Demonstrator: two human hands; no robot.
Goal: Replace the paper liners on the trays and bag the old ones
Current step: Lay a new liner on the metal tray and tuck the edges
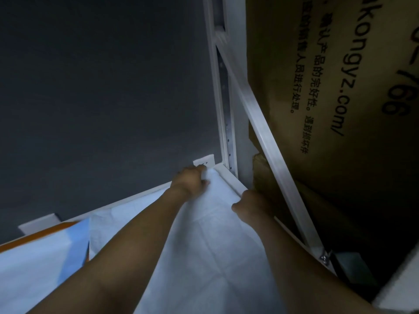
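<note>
Two hands reach to the far right corner of a white tray (pixel 231 178), where a white liner (pixel 215 241) lies spread over the tray floor, creased in a grid of fold lines. The left hand (pixel 192 181) sits right in the corner with its fingers curled on the liner's far edge, bunching the paper there. The right hand (pixel 250 203) is at the right rim, thumb on the liner and fingers curled out of sight; whether it grips the paper cannot be told.

A white post (pixel 226 123) rises from that corner, and a slanted brace (pixel 260 125) runs down along the tray's right side, just beyond the right hand. Behind the brace a big brown box (pixel 328 87) with printed lettering crowds close against the frame. A dark wall (pixel 102 87) stands behind the tray, with a white socket (pixel 205 161) just above the left hand. At the left, a blue and white bag (pixel 40 252) with an orange edge lies over part of the liner.
</note>
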